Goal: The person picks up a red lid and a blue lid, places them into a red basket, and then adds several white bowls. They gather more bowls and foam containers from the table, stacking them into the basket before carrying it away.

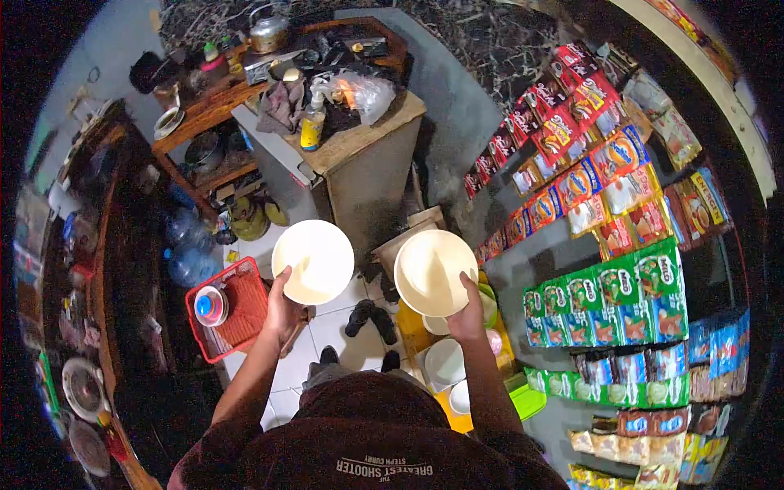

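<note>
My left hand grips the lower left rim of a cream bowl, its thumb over the edge. The inside of this bowl faces the camera. On the right, my right hand holds a second cream bowl by its lower right rim, thumb on the inner wall. A gap separates the two bowls, which are held up above the tiled floor. I see nothing inside either bowl. The fingers beneath both bowls are mostly hidden.
A red basket with stacked small bowls lies left. Below right, a yellow surface carries several bowls and a green container. Black slippers lie on the floor. Ahead stands a cabinet; sachet strips hang right.
</note>
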Demonstrator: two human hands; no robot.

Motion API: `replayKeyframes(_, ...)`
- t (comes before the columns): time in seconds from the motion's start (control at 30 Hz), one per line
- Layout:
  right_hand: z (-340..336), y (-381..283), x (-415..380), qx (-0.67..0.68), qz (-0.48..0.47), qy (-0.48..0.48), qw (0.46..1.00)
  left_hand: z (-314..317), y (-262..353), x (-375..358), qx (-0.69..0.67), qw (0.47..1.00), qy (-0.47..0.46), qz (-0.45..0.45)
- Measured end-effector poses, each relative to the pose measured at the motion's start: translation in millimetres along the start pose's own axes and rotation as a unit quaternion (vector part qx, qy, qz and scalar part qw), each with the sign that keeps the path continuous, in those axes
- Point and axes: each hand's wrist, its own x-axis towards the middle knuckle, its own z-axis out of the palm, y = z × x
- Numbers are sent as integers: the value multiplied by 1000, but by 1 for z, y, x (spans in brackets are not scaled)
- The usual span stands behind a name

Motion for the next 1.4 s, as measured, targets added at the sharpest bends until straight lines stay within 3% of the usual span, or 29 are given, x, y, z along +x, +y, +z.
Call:
replayKeyframes(0.03,-2,-4,2,-5,10,-9,1000,3,-3,-5,-22,999,11,-40)
replayKeyframes(0.17,-13,-8,17,-30,49,-17,998,-9,-35,-13,-65,997,34,33)
replayKeyframes(0.27,-16,1,33,-57,66,-24,996,-4,-40,-38,-2,994,85,66)
replayKeyframes(0.47,38,25,28,-143,139,-94,975,-23,-61,-91,-53,976,172,125)
replayKeyframes(0.67,73,79,20,-178,183,-188,948,-57,-66,-160,-79,952,244,166)
replayKeyframes(0.97,136,177,-30,-205,292,-272,894,-130,-75,-266,-122,900,335,249)
replayKeyframes(1.13,170,226,-66,-236,305,-301,872,-161,-83,-321,-142,863,399,274)
replayKeyframes(1.4,203,272,-95,-255,350,-343,834,-177,-78,-354,-188,805,451,337)
